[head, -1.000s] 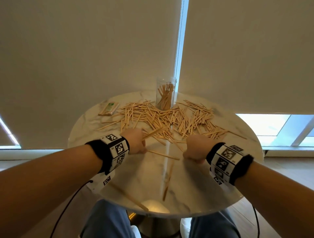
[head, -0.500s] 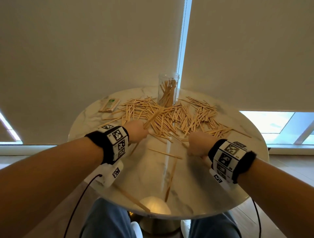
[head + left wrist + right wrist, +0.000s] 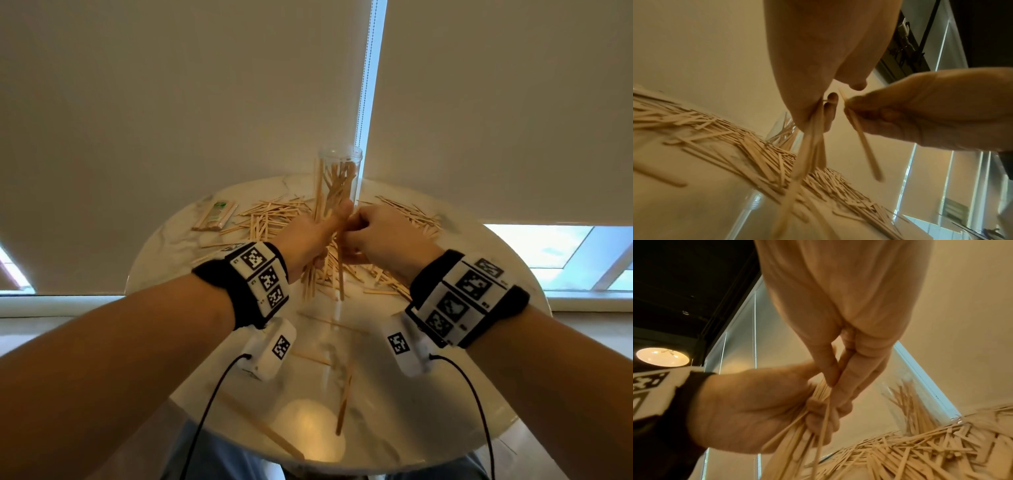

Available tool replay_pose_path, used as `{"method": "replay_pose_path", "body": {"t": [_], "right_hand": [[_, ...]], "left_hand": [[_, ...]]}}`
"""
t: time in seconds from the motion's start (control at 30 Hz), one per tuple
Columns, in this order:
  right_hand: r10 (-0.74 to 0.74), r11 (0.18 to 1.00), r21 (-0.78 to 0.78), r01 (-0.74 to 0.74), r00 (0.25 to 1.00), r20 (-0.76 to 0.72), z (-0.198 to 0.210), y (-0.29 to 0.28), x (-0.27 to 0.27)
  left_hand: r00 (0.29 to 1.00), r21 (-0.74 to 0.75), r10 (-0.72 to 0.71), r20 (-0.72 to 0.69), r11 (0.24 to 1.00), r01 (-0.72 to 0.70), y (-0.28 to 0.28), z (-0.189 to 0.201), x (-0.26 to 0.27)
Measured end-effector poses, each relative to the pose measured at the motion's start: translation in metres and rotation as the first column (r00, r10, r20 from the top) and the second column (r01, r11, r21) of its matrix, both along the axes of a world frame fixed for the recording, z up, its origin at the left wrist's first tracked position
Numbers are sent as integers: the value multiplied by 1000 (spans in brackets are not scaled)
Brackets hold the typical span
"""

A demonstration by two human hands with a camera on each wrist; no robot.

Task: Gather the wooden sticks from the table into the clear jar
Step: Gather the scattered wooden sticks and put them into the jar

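A clear jar (image 3: 337, 185) with several wooden sticks inside stands at the far side of the round marble table (image 3: 404, 421). Loose sticks (image 3: 267, 219) lie heaped around its base. My left hand (image 3: 329, 233), raised just in front of the jar, grips a bundle of sticks (image 3: 310, 281) that hangs down; the left wrist view shows the bundle (image 3: 813, 129) in its fist. My right hand (image 3: 356, 229) meets it and pinches a single stick (image 3: 865, 142). In the right wrist view my right hand's fingers (image 3: 838, 378) close on that stick beside the bundle (image 3: 797, 431).
A wrapped packet of sticks (image 3: 214, 216) lies at the table's far left. Single sticks lie near the front edge (image 3: 343, 401) and front left (image 3: 260, 425). More sticks (image 3: 407, 212) spread right of the jar. Roller blinds hang close behind the table.
Both hands have lifted off the table and come together in front of the jar. The left hand now carries a bundle of sticks and the right hand a single stick.
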State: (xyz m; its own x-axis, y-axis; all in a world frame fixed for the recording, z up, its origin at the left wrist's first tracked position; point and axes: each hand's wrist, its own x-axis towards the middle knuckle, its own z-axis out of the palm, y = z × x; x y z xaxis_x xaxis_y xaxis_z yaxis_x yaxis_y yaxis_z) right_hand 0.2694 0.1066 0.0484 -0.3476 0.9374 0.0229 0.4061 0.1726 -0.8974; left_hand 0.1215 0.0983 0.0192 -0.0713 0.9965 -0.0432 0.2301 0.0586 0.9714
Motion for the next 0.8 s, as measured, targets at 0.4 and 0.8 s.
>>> {"method": "replay_pose_path", "body": {"t": [0.4, 0.8], "right_hand": [[484, 854, -206, -477, 586, 650, -9, -26, 13], [353, 765, 55, -641, 490, 797, -50, -15, -4]], "left_hand": [[926, 151, 376, 36, 914, -377, 19, 17, -33], [942, 132, 312, 127, 936, -327, 9, 16, -33]]}}
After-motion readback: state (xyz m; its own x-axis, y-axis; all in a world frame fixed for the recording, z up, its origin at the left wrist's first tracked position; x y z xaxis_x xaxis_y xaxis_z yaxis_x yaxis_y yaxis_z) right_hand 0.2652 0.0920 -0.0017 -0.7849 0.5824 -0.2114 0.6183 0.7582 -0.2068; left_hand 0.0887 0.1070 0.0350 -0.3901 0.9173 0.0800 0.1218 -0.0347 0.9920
